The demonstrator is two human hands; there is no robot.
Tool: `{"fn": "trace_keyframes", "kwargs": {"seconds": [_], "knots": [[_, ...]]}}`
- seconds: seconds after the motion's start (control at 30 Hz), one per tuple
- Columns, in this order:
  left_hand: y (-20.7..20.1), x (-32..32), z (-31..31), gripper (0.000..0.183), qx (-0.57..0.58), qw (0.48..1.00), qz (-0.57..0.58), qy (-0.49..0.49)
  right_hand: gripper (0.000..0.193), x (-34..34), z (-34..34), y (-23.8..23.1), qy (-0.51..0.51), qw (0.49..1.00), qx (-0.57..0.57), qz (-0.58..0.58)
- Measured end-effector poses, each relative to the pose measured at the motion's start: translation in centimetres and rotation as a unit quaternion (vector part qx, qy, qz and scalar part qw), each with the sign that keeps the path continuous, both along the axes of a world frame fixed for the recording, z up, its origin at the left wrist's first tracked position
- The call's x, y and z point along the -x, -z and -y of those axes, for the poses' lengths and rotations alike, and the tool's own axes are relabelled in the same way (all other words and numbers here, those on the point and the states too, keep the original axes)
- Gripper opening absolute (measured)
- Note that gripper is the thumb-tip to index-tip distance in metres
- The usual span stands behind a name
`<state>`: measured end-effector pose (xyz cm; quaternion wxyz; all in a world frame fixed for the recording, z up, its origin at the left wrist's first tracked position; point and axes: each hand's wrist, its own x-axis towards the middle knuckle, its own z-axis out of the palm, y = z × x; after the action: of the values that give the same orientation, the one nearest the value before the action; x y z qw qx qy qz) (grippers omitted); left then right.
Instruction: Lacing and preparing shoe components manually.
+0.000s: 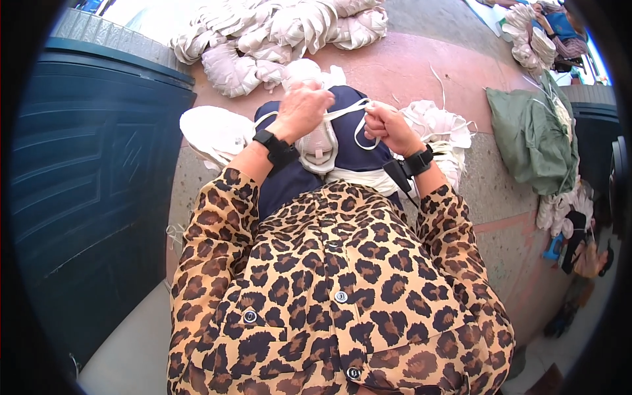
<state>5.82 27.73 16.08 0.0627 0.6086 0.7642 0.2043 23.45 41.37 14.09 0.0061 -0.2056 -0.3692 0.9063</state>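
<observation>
A pale pink and white sneaker [318, 150] rests between my thighs, heel toward me. Over its upper lies my left hand [301, 110], fingers curled and slightly blurred; what they grip is hidden. My right hand [390, 129], to the right of the shoe, is closed in a pinch on a flat white shoelace [350, 110]. The lace stretches across from the shoe to my right fingers, and a loop of it hangs over my right thigh. Another bit of lace curves out left of my left hand.
At my left knee lies a white shoe [216, 131]. Bundled white shoes or uppers [263, 33] are heaped ahead, with white laces and material [438, 128] beside my right leg. A dark blue panel [99, 151] stands left; a green sack [530, 135] and another person [571, 43] are right.
</observation>
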Motion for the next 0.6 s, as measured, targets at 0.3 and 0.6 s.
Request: {"fn": "trace_keyframes", "kwargs": {"seconds": [0.3, 0.6], "knots": [[-1.5, 0.2, -1.3, 0.023, 0.144, 0.864, 0.482, -0.021, 0.018, 3.0, 0.6, -1.9, -0.066, 0.997, -0.036, 0.008], [-2.7, 1.8, 0.3, 0.022, 0.15, 0.786, 0.595, -0.075, 0.013, 4.5, 1.3, -2.9, -0.116, 0.976, -0.176, 0.059]]}}
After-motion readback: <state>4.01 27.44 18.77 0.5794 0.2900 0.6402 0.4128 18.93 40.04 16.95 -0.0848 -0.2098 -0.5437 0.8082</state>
